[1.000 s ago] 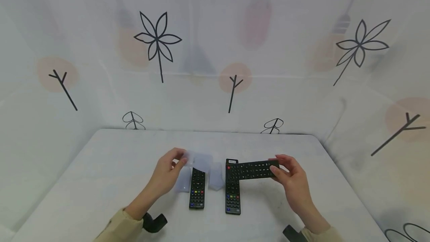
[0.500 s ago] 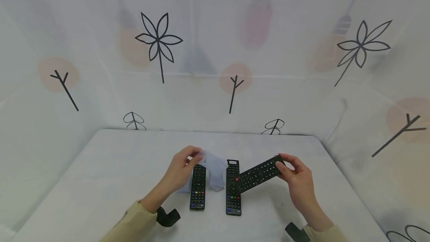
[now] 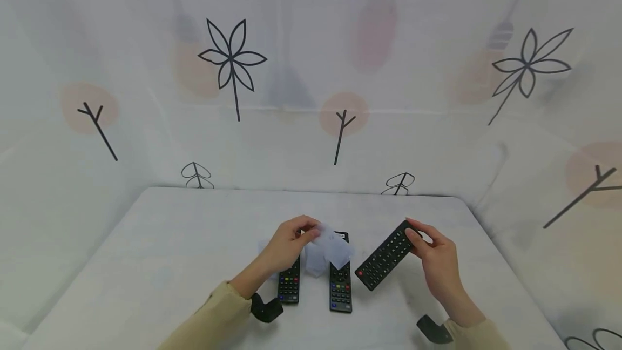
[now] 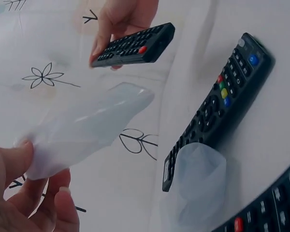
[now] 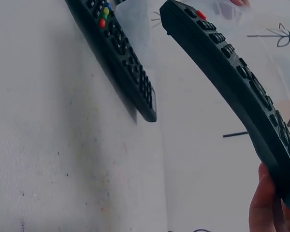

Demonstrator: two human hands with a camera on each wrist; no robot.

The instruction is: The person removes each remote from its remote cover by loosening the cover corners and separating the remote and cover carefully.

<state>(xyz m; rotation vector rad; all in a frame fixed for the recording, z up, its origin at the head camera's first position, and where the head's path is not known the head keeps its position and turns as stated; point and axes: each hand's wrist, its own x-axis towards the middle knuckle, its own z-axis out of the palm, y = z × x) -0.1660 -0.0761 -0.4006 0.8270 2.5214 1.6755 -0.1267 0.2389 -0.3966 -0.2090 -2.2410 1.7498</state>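
Observation:
My left hand (image 3: 289, 246) pinches a translucent plastic sleeve (image 3: 338, 250) between thumb and fingers, raised over the table. Its limp end hangs in front of the right-hand table remote control (image 3: 341, 291). My right hand (image 3: 439, 263) holds a black remote control (image 3: 384, 259) by one end, tilted in the air, its red-button end toward the sleeve but apart from it. The left wrist view shows the held sleeve (image 4: 92, 125) flattened, below the held remote (image 4: 135, 46). A second table remote (image 3: 289, 284) lies partly hidden behind my left hand.
Between the two table remotes lies another translucent sleeve (image 3: 316, 264). More translucent plastic (image 3: 263, 244) shows behind my left hand. The white table (image 3: 160, 263) ends at a patterned cloth backdrop (image 3: 291, 150).
My left hand has moved right, carrying the plastic sleeve from beside the left table remote to over the right one. The held remote has swung from level to steeply tilted, its red-button end lower.

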